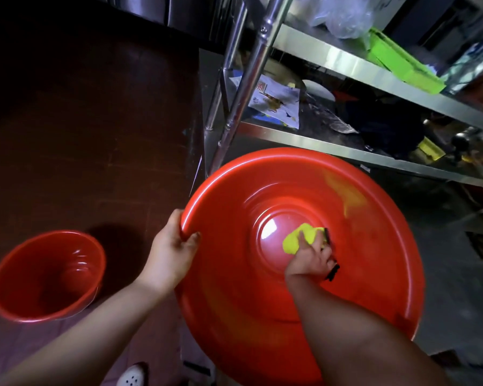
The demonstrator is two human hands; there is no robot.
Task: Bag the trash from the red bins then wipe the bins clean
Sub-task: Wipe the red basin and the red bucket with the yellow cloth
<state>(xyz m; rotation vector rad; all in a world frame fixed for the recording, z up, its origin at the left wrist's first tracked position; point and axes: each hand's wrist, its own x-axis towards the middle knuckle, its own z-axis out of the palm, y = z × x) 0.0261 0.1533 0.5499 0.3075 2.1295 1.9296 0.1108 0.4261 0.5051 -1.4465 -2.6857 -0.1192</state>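
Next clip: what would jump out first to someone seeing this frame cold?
The big red bin fills the lower right, tilted toward the camera. The right hand presses a yellow cloth on its bottom, while the left hand grips its rim. A smaller red bin stands on the dark floor at lower left, and steel shelving crosses the upper right.

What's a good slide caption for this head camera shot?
Left hand grips the rim of a large red bin while the right hand wipes inside with a yellow cloth; a second bin waits.

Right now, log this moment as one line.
phase: wiping | left hand: grips large red bin rim | right hand: presses yellow cloth inside | small red bin: on floor
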